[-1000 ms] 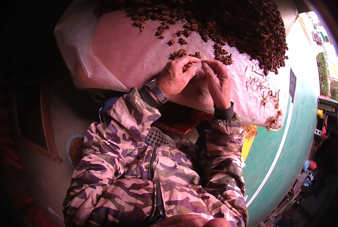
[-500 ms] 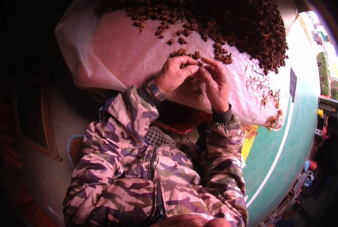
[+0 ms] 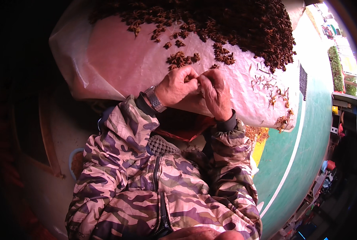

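My left hand (image 3: 176,89), with a watch (image 3: 154,99) at its wrist, and my right hand (image 3: 217,95) meet at the near side of the covered table. Both are closed in a pinch, fingertips together. Whatever lies between them is hidden by the fingers. Just beyond the left knuckles sits a small cluster of brown star anise (image 3: 177,59). A single star anise (image 3: 215,67) rests right past my right fingers. The big dark heap of star anise (image 3: 250,32) covers the far part of the table, with loose pieces along its edge.
Whitish plastic sheeting (image 3: 118,52) covers the table. Thin stems and scraps (image 3: 280,98) lie scattered at its right end. A red bag-like thing (image 3: 182,126) shows below the table edge. At lower left stands a blue-rimmed basin (image 3: 73,160); green floor (image 3: 284,160) stretches right.
Both hands have drawn back a little toward me, still pinched together. More of the star anise cluster beyond them now shows. The whole view has shifted slightly.
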Available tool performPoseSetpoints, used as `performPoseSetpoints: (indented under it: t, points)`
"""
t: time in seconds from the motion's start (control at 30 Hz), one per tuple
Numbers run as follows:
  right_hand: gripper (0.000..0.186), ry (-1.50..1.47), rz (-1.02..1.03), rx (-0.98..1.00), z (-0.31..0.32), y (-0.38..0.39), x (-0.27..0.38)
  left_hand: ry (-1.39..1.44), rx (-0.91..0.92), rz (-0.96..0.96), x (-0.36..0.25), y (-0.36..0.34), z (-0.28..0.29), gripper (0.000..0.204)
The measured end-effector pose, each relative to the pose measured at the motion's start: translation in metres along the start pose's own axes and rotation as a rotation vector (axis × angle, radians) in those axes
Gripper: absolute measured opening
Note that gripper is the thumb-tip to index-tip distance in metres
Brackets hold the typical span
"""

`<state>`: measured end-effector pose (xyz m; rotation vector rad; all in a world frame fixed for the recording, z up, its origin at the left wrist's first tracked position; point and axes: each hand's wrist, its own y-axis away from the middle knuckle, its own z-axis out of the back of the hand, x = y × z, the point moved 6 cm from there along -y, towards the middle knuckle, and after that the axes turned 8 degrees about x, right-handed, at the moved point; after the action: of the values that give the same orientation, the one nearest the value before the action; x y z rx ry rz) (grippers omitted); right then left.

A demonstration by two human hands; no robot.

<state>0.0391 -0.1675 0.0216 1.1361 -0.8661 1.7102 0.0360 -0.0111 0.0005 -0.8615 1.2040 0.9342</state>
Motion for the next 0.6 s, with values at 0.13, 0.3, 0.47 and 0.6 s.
performPoseSetpoints:
  t: [0.13,0.3,0.47,0.6]
  points:
    - [0.019,0.224,0.053,-0.286,0.027,-0.008,-0.017,-0.286,-0.006,-0.099,-0.017,0.006,-0.015,0.012]
    - [0.013,0.827,-0.221,-0.479,0.118,-0.011,-0.057,-0.436,-0.071,-0.146,-0.017,0.004,-0.009,0.012]
    - [0.031,0.596,0.015,-0.514,0.123,-0.024,-0.072,-0.472,-0.075,-0.161,-0.023,0.003,-0.013,0.015]
    - [0.027,0.889,0.259,-0.341,0.061,-0.046,-0.035,-0.449,-0.074,-0.144,-0.015,0.002,-0.011,0.016]
